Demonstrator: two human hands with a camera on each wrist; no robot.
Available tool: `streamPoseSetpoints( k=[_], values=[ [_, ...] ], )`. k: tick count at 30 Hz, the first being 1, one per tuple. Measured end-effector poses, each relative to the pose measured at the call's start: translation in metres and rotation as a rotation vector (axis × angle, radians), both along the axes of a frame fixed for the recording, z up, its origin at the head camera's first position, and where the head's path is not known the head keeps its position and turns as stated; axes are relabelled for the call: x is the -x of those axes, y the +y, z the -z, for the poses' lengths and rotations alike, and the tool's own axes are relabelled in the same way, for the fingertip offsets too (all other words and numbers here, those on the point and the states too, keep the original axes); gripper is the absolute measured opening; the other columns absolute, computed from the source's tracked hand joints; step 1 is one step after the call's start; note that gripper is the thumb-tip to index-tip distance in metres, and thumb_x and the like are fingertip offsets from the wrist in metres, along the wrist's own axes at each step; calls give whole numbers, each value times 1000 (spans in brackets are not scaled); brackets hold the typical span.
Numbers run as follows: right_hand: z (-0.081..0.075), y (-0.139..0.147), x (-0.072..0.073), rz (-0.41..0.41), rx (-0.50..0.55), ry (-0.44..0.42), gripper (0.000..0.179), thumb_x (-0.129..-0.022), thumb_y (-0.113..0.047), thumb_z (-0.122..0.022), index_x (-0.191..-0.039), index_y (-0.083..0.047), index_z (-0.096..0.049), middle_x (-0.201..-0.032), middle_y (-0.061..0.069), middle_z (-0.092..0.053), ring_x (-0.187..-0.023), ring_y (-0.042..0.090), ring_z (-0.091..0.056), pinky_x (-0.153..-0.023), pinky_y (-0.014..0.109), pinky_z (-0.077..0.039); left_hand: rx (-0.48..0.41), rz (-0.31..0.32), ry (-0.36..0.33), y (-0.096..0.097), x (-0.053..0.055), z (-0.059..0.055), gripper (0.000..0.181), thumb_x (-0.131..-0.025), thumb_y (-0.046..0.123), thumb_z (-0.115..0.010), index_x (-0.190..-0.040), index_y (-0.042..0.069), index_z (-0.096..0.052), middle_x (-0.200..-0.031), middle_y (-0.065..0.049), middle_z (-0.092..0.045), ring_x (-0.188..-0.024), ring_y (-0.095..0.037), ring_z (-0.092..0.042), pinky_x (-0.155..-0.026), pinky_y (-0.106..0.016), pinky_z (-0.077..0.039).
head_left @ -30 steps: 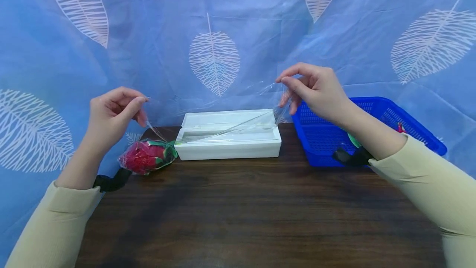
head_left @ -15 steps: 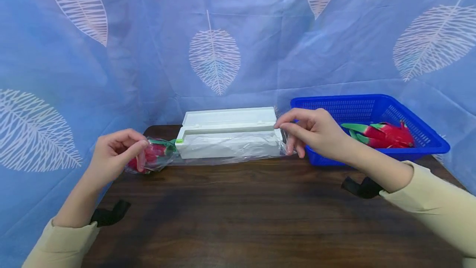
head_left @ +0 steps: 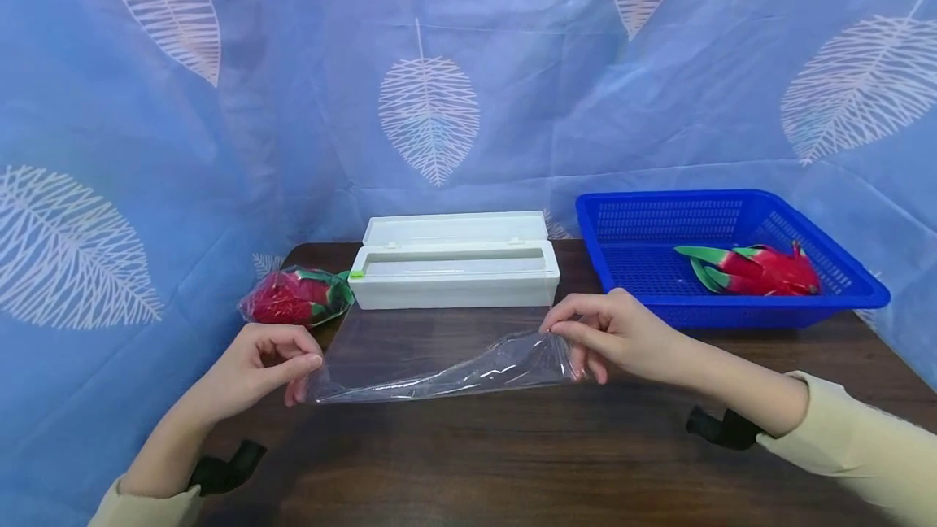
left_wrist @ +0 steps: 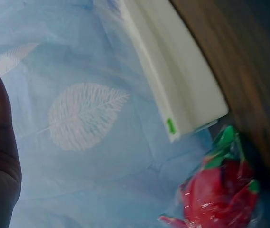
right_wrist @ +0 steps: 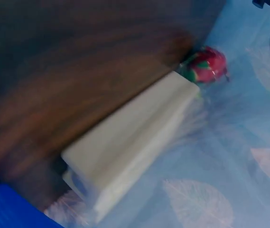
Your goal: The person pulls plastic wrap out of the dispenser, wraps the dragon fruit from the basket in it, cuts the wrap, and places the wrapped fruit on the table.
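Left hand (head_left: 259, 368) and right hand (head_left: 618, 337) pinch film (head_left: 505, 366) at 2 corners; its slack edge could fold and self-cling.

Dark wood-grained table (head_left: 586, 462), along its far side a plastic-wrapped dragon fruit (head_left: 289, 299), open white box (head_left: 454, 293), blue basket (head_left: 732, 311).
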State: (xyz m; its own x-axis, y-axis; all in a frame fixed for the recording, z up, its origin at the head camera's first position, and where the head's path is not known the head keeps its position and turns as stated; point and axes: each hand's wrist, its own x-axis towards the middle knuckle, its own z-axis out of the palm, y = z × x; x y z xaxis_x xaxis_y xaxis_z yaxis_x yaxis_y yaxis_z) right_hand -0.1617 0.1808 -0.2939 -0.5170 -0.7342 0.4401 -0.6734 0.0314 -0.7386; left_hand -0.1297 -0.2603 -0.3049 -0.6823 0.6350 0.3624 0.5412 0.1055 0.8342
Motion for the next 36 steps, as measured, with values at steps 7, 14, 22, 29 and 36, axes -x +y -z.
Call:
streamPoseSetpoints(
  k=[7, 14, 22, 29, 36],
  values=[
    [29, 3, -4, -62, -96, -80, 20, -99, 4, -47, -109, -1, -64, -65, 0, -67, -42, 8, -56, -37, 24, -47, 34, 62, -150, 0, -1, 22, 22, -93, -13, -51, -91, 3, -66, -65, -12, -65, -50, -23, -60, -47, -35, -53],
    [54, 5, -5, -88, -211, -108, 18, -101, -3, -48, -108, -4, -64, -68, -4, -68, -42, 5, -55, -40, 29, -49, 94, 166, -292, -1, 4, 53, 19, -97, -7, -50, -91, -3, -67, -69, -17, -65, -53, -27, -62, -49, -39, -54],
    [82, 4, -5, -130, -284, -59, 17, -102, -7, -47, -108, -8, -64, -70, -5, -69, -42, 2, -54, -45, 21, -49, 176, 184, -357, 0, 9, 78, 20, -98, 0, -52, -88, -4, -69, -71, -18, -67, -55, -23, -63, -50, -39, -55],
    [95, 5, -6, -137, -361, 100, 17, -103, -13, -49, -107, -13, -65, -71, -13, -67, -43, -8, -51, -57, 11, -49, 292, 171, -375, -2, 8, 88, 21, -98, 10, -57, -86, 0, -72, -76, -14, -68, -62, -14, -63, -59, -36, -57],
    [103, 4, -11, -156, -398, 187, 19, -102, -19, -50, -104, -17, -69, -71, -14, -64, -48, -14, -47, -57, 6, -44, 382, 175, -346, -5, 6, 92, 19, -97, 13, -60, -88, 6, -76, -76, -8, -70, -64, -7, -58, -62, -26, -53]
  ],
)
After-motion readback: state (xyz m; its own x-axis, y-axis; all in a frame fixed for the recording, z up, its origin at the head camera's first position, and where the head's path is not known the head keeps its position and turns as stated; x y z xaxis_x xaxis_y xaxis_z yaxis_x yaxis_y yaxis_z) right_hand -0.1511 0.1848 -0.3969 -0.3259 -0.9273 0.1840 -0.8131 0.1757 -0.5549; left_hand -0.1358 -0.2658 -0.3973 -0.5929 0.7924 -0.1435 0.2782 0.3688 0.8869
